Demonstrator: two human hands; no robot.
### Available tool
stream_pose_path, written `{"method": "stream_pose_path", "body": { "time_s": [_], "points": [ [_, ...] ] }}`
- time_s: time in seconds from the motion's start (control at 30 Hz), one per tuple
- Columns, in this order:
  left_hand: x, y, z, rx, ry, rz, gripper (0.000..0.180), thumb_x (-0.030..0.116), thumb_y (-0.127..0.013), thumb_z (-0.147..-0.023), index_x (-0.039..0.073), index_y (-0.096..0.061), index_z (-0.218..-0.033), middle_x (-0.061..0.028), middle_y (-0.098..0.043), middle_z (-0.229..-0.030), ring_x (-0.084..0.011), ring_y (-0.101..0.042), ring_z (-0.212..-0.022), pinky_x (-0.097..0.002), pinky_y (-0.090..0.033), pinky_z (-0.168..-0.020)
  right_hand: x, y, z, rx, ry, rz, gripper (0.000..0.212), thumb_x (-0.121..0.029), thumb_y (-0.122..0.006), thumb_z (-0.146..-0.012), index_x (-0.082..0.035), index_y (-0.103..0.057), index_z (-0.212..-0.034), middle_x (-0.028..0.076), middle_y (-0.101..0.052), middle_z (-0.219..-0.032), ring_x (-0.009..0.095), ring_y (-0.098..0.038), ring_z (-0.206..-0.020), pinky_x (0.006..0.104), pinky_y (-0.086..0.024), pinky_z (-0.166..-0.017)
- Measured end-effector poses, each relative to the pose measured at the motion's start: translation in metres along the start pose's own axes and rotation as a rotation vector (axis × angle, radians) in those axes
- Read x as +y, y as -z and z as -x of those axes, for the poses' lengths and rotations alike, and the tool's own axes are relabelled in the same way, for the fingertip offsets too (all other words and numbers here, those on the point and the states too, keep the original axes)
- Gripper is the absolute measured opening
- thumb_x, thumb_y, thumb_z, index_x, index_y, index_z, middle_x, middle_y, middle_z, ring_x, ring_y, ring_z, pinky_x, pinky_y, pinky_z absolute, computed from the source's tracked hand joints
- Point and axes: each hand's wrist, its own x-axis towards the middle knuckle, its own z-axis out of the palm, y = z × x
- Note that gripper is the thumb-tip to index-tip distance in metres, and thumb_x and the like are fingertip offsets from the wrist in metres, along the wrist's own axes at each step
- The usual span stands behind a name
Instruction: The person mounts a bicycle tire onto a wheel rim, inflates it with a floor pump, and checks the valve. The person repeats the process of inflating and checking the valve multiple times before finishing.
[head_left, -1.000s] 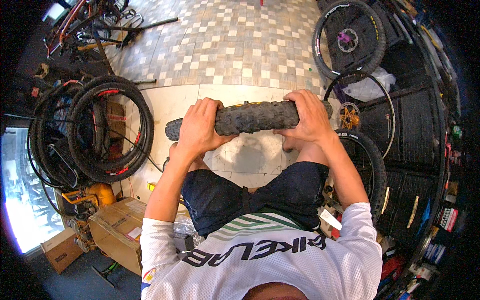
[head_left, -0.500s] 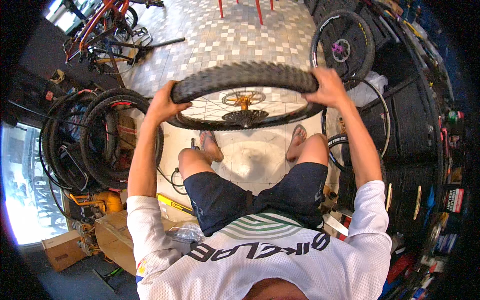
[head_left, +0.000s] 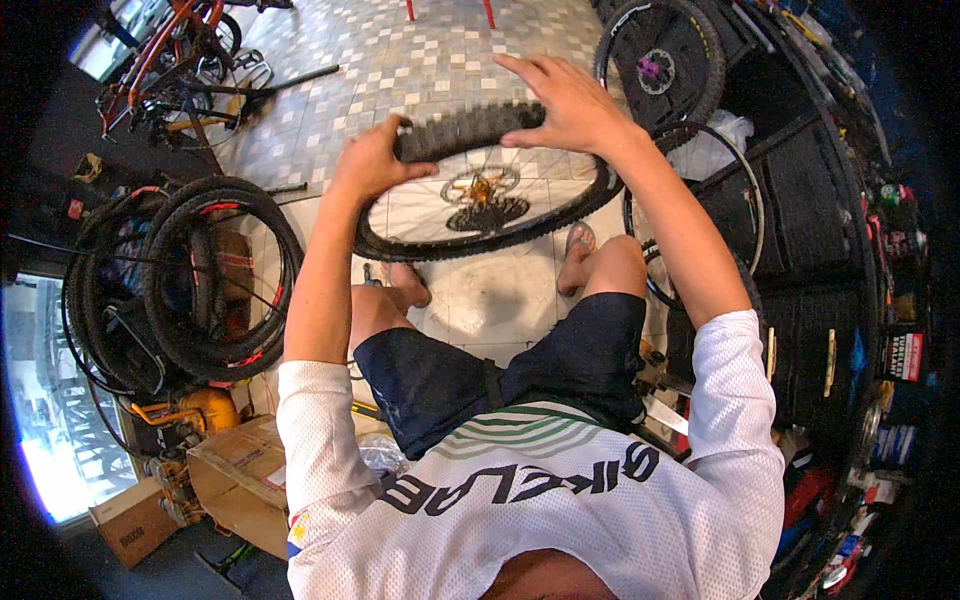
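A bicycle wheel (head_left: 452, 132) with a black knobby tyre stands in front of me, its upper edge leaning toward me. The tread at the top is blurred. In its middle are a gold hub (head_left: 482, 188), a disc rotor and a black sprocket cassette (head_left: 488, 215). My left hand (head_left: 372, 165) is closed round the tyre at the upper left, thumb on the near side. At the upper right my right hand (head_left: 575, 108) straddles the tyre with fingers stretched out and spread, thumb close to the tread. The wheel's lower edge is near my feet.
Several tyres and wheels (head_left: 215, 365) lean together at the left, above a cardboard box (head_left: 240, 470). Another wheel (head_left: 700, 60) and a bare rim (head_left: 755, 220) stand at the right beside dark cabinets (head_left: 800, 270). An orange bike frame (head_left: 150, 60) is at the far left.
My hands have moved closer together along the tyre's top, both inward. My right hand has loosened from its grip and spread its fingers.
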Motion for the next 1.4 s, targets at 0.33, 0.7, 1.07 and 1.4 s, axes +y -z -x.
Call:
{"method": "stream_pose_path", "body": {
  "time_s": [0.33, 0.7, 1.07, 1.4],
  "points": [
    [-0.002, -0.035, 0.011, 0.235, -0.095, 0.089, 0.074, 0.053, -0.088, -0.070, 0.006, -0.058, -0.118, -0.0215, -0.070, -0.105, -0.0424, -0.068, -0.099, -0.0497, -0.054, -0.083, 0.053, -0.027, 0.053, -0.117, -0.109, 0.035, 0.113, -0.058, -0.089, -0.064, -0.015, -0.039, -0.156, 0.021, -0.055, -0.141, 0.043, -0.052, -0.130, 0.0495, -0.044, -0.110],
    [-0.009, -0.048, 0.015, 0.322, -0.093, 0.042, 0.077, 0.066, -0.084, -0.070, 0.002, -0.061, -0.107, -0.0216, -0.069, -0.096, -0.0426, -0.068, -0.090, -0.0492, -0.054, -0.077, 0.065, -0.066, 0.052, -0.056, -0.227, -0.138, 0.088, -0.062, -0.089, -0.061, -0.006, -0.061, -0.122, 0.016, -0.063, -0.120, 0.038, -0.059, -0.119, 0.0472, -0.047, -0.101],
    [-0.015, -0.051, 0.026, 0.324, -0.007, 0.045, 0.073, 0.062, -0.089, -0.064, 0.003, -0.060, -0.095, -0.0204, -0.069, -0.088, -0.0418, -0.068, -0.081, -0.0479, -0.055, -0.072, 0.053, -0.065, 0.054, -0.013, -0.144, -0.164, 0.082, -0.062, -0.090, -0.061, -0.002, -0.058, -0.107, 0.016, -0.060, -0.103, 0.039, -0.062, -0.099, 0.0461, -0.051, -0.084],
    [-0.023, -0.051, 0.040, 0.285, 0.009, 0.066, 0.080, 0.067, -0.088, -0.062, 0.002, -0.062, -0.100, -0.0228, -0.067, -0.091, -0.0433, -0.068, -0.087, -0.0500, -0.056, -0.077, 0.053, -0.071, 0.072, -0.001, -0.113, -0.274, 0.091, -0.044, -0.094, -0.061, -0.006, -0.055, -0.134, 0.018, -0.059, -0.125, 0.039, -0.059, -0.116, 0.0442, -0.048, -0.100]
  ]
}}
